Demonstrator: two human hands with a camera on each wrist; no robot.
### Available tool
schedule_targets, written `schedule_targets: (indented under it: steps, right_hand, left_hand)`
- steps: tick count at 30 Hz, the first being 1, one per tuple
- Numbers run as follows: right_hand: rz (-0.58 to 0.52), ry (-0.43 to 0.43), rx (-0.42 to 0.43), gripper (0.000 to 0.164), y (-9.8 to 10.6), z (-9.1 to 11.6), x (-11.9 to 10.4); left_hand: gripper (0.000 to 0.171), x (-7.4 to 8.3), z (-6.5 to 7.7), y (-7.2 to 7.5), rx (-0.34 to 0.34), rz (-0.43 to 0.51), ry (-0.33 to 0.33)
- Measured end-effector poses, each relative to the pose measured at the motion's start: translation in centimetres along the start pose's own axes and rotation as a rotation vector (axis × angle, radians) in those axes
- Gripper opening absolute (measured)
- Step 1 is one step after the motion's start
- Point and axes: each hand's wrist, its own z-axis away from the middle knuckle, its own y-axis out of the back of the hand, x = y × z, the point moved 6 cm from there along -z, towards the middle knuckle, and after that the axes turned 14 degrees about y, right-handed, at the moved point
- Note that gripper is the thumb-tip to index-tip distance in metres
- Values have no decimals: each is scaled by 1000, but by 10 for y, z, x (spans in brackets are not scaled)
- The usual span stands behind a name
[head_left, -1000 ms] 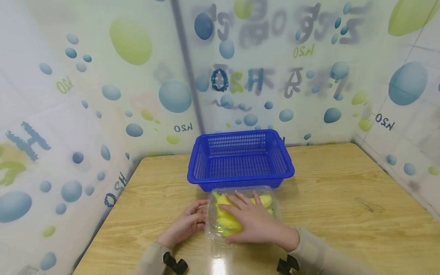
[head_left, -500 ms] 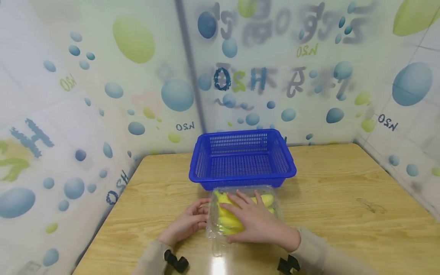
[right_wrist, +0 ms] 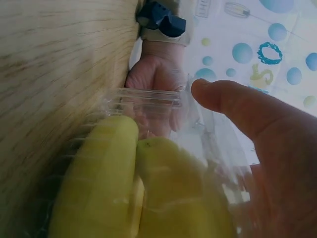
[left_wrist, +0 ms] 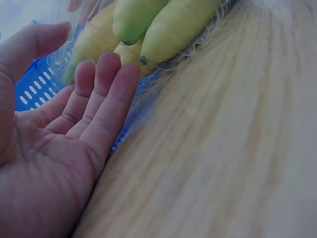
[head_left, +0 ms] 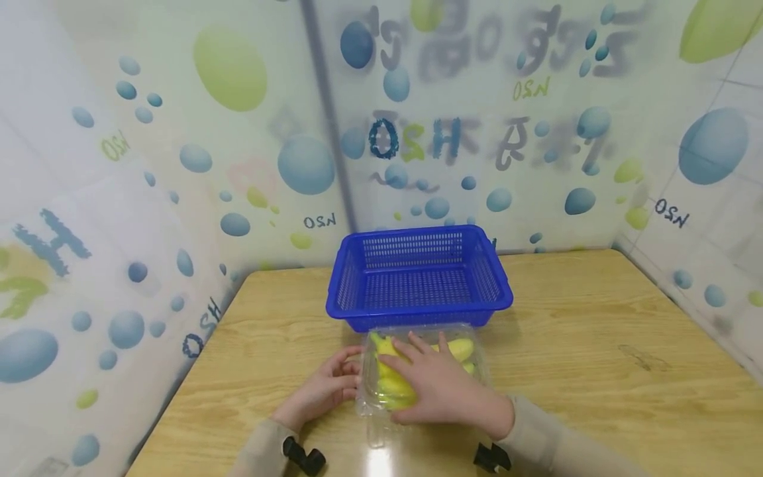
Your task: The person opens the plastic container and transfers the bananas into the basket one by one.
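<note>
Yellow-green bananas (head_left: 393, 387) lie inside a clear plastic clamshell box (head_left: 381, 417) near the front of the table. Across the top of the box my right hand (head_left: 444, 387) rests with its fingers spread, the thumb towards the near edge. My left hand (head_left: 324, 391) is at the box's left side, its fingers loosely bent and the fingertips at the wall. In the left wrist view, rounded fruit ends (left_wrist: 178, 29) show through the plastic beyond those fingertips. The right wrist view shows the thumb (right_wrist: 218, 96) over the box's edge.
A blue perforated plastic basket (head_left: 417, 308) stands directly behind the box. Both are on a light wooden table (head_left: 584, 344). Patterned sheets (head_left: 507, 165) with bubble prints enclose the back and sides.
My right wrist has shifted slightly left, while the hand stays on the box lid. The left hand, box and basket hold their places; the head view sways a little.
</note>
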Motion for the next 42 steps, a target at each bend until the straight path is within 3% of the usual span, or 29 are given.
schedule_targets:
  steps: [11, 22, 31, 42]
  right_hand:
    - [83, 55, -52, 87, 1, -6, -1]
    - [46, 51, -11, 85, -1, -5, 0]
    - [82, 57, 5, 85, -1, -6, -1]
    - [103, 67, 24, 78, -1, -5, 1]
  left_hand:
    - [53, 0, 2, 1, 10, -2, -1]
    - [52, -1, 2, 2, -2, 10, 2]
    - [47, -2, 2, 0, 19, 29, 10]
    - [55, -3, 0, 0, 20, -9, -2]
